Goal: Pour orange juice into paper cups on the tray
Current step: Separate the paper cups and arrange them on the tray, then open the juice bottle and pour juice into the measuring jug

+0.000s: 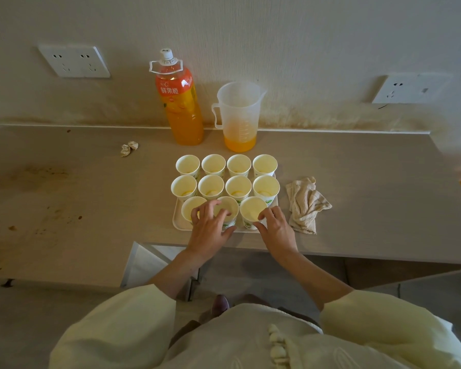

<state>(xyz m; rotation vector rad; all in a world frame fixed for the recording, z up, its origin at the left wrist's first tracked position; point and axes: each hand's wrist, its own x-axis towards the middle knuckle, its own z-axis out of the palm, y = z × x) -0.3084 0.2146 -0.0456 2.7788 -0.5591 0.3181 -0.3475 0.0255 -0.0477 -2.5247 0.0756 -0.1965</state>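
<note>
The left hand [210, 226] curls round the middle cup [227, 209] of the tray's near row, fingers over its rim and thumb against its near side. The right hand [276, 226] pinches the near rim of the right-hand cup [251, 209] in that row between thumb and forefinger. Both hands sit at the near edge of the tray [176, 222], which lies close to the near edge of the tabletop [370, 209].

Eleven paper cups [238, 186] stand upright on the tray: three near, four in the middle, four at the back. The middle row shows a pale yellow patch at each bottom, probably a little juice. How full the near three are I cannot tell.

The coming pour turns on what stands straight beyond the tray, at the tabletop's far edge against the wall. The jug [238, 115] stands upright there, clear plastic, with orange juice [240, 143] only at its bottom. Its handle points left and its spout right, so the left hand is nearer the handle. The bottle [182, 102] stands just left of it, capped, upright and mostly full. A crumpled cloth [305, 205] lies just right of the tray.
</note>
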